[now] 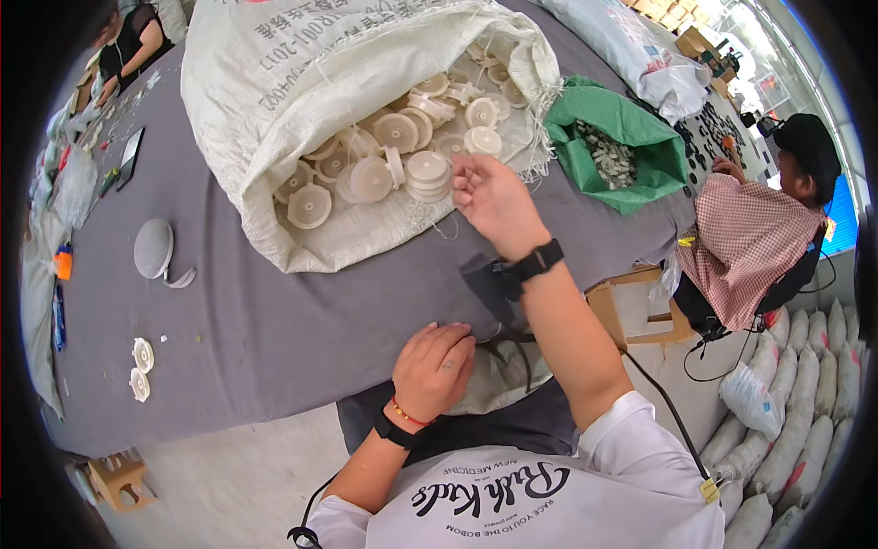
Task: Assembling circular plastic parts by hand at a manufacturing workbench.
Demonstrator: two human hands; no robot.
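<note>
The right hand (pixel 498 203), at centre, has its fingers loosely curled beside a stack of plastic discs (pixel 427 174); whether it grips anything I cannot tell. The left hand (pixel 433 371), below centre, rests loosely open at the table's edge. More discs fill the mouth of a white sack (pixel 302 119) at upper centre. A green bag (pixel 647 146) of small pieces stands at upper right, a grey case (pixel 154 248) lies at left, and a person (pixel 754 233) sits at far right.

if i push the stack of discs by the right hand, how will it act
The stack may slide apart, as nothing visible binds its discs. It may wobble, resting on the soft, creased sack. Each looks like moulded plastic, so probably stiff and light.
</note>
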